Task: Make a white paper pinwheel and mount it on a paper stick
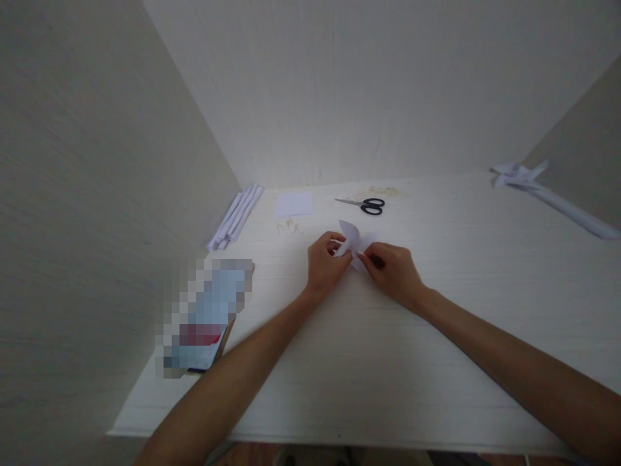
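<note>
A small folded white paper piece (356,240) sits just above the white table (436,336), near its middle. My left hand (325,262) pinches its left side with fingers closed. On the paper's right side, my right hand (394,272) grips it with curled fingers. Both hands meet over the paper, and part of it is hidden beneath them.
Black-handled scissors (367,205) lie behind the hands, next to a white paper square (294,204). Folded paper strips (237,215) rest by the left wall. Crumpled and long white paper (543,191) lies at the far right. A blurred packet (206,317) sits at the left edge.
</note>
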A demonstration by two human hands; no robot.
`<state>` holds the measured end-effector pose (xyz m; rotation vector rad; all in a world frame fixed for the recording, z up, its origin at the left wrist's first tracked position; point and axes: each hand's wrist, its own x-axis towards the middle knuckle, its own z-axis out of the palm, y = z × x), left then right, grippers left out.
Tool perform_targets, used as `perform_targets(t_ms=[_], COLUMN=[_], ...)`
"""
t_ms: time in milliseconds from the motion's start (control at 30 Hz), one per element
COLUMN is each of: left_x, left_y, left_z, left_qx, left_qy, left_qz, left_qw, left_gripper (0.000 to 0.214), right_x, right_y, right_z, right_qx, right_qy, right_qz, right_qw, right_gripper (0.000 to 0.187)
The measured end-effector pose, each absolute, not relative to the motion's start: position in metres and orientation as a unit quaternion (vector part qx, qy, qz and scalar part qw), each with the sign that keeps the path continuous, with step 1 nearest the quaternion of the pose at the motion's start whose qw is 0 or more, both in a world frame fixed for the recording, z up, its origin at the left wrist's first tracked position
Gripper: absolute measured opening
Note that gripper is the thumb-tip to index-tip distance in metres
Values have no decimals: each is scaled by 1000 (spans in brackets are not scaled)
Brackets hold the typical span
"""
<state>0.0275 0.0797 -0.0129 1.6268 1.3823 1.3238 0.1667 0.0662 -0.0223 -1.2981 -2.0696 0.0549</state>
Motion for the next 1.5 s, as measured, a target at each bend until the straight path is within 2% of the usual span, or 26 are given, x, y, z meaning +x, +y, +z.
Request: perform_targets(t_ms=[267,867,1500], left_x=[28,27,28], left_y=[80,82,80], left_z=[-14,-13,-12], left_qx=[616,586,607], left_qy=[506,508,503], left_qz=[504,508,525], left_qw=[333,375,321], left_gripper=[18,20,18], right_x=[166,166,167], right_y=[67,68,69], right_z=[-20,-19,-22], right_qx=[-517,-523,-512], right_qy=[-780,-768,-771], right_qz=[35,56,59], right_qw=[351,365,375], right_gripper=[32,26,22])
